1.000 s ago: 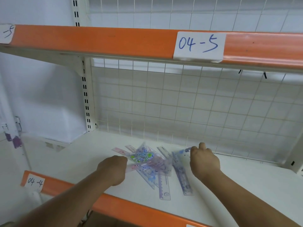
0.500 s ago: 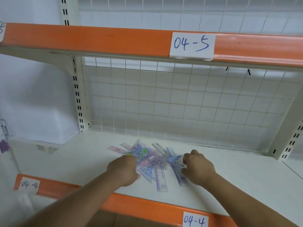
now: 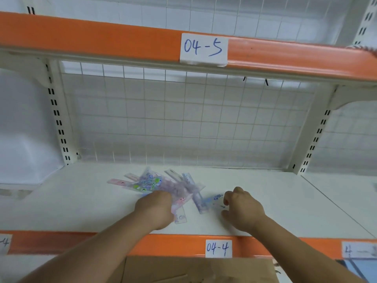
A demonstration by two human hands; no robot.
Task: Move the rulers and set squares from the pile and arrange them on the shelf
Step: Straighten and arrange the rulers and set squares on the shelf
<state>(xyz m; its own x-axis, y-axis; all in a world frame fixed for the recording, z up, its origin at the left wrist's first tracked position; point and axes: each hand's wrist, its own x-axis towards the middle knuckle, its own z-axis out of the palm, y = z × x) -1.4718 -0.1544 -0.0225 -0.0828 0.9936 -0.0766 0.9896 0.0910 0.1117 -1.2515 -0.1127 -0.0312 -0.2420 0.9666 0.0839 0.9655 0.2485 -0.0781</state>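
A loose pile of clear plastic rulers and set squares [image 3: 159,183] with purple, blue and green cartoon prints lies on the white shelf [image 3: 81,201]. My left hand [image 3: 156,209] rests on the pile's near edge with fingers curled over the pieces; what it grips is hidden. My right hand [image 3: 240,208] pinches a blue-printed ruler [image 3: 208,203] just right of the pile, holding its end a little off the shelf.
A wire grid back panel [image 3: 183,119] closes the shelf behind. The orange upper shelf edge labelled 04-5 [image 3: 204,49] hangs overhead. The front edge carries a 04-4 label [image 3: 218,248]. A brown cardboard box [image 3: 193,270] sits below.
The view has dropped lower and nearer. My right hand has drawn a blue ruler out of the pile toward the right. My left hand has stayed on the pile's near edge.
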